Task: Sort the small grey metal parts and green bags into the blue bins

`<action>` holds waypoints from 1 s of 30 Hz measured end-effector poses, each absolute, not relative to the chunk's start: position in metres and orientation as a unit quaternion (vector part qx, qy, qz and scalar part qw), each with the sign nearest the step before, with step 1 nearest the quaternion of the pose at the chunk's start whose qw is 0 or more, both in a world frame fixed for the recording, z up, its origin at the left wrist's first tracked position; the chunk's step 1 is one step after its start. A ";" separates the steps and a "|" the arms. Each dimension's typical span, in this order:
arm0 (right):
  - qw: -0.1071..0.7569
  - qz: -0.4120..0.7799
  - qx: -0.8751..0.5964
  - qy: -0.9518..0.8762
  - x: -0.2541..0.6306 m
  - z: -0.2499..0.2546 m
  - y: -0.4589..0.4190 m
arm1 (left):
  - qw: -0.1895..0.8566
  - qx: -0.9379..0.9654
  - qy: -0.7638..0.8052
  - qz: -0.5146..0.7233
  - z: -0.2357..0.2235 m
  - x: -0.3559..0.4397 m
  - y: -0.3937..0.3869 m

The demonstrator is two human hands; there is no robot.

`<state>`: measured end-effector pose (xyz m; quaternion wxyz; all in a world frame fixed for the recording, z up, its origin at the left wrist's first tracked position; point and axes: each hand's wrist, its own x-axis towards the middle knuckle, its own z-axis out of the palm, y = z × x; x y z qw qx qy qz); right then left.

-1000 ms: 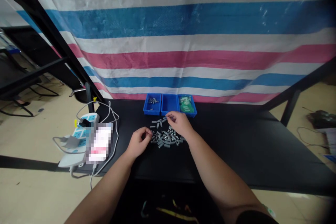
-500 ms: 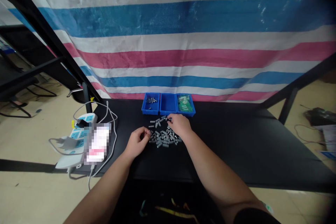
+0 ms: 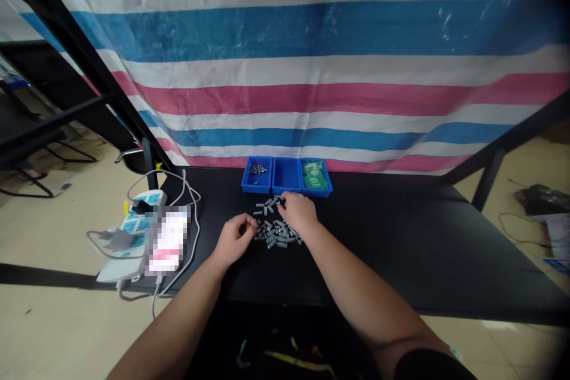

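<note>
A heap of several small grey cylinders lies on the black table. My left hand rests at the heap's left edge with its fingers curled in a pinch; what they hold is too small to make out. My right hand lies over the heap's far right part, fingers bent down and pinching at one grey cylinder near the top of the heap. Behind the heap stand three blue bins: the left holds small metal parts, the middle looks bare, the right holds green parts.
A white and blue power strip with cables and a blurred-out object lie at the table's left end. A striped tarp hangs behind the table. Black frame bars slope at left and right.
My right hand has come down and slightly left onto the top of the heap. My left hand has barely moved.
</note>
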<state>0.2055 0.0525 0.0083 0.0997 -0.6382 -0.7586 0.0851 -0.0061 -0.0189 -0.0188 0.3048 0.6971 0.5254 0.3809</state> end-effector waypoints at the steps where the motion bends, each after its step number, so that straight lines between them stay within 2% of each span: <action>1: 0.099 0.086 -0.638 -0.759 0.205 0.008 0.053 | 0.305 0.697 0.525 0.381 -0.019 -0.006 -0.019; 6: 0.104 0.087 -0.630 -0.765 0.201 0.009 0.052 | 0.305 0.697 0.522 0.385 -0.018 -0.006 -0.019; 10: 0.186 0.119 -0.576 -0.787 0.206 0.016 0.048 | 0.304 0.694 0.523 0.389 -0.018 -0.005 -0.019; 14: 0.286 0.208 -0.472 -0.807 0.218 0.018 0.047 | 0.308 0.693 0.521 0.392 -0.017 -0.005 -0.019; 19: 0.294 0.363 -0.435 -0.770 0.220 0.001 0.056 | 0.307 0.694 0.520 0.393 -0.017 -0.005 -0.019; 24: 0.449 0.478 -0.387 -0.649 0.205 -0.007 0.067 | 0.309 0.692 0.520 0.394 -0.017 -0.005 -0.019; 26: 0.431 0.457 -0.401 -0.666 0.204 -0.005 0.067 | 0.311 0.690 0.520 0.395 -0.018 -0.005 -0.019; 30: 0.312 0.265 -0.514 -0.754 0.212 0.002 0.061 | 0.312 0.691 0.517 0.397 -0.020 -0.006 -0.019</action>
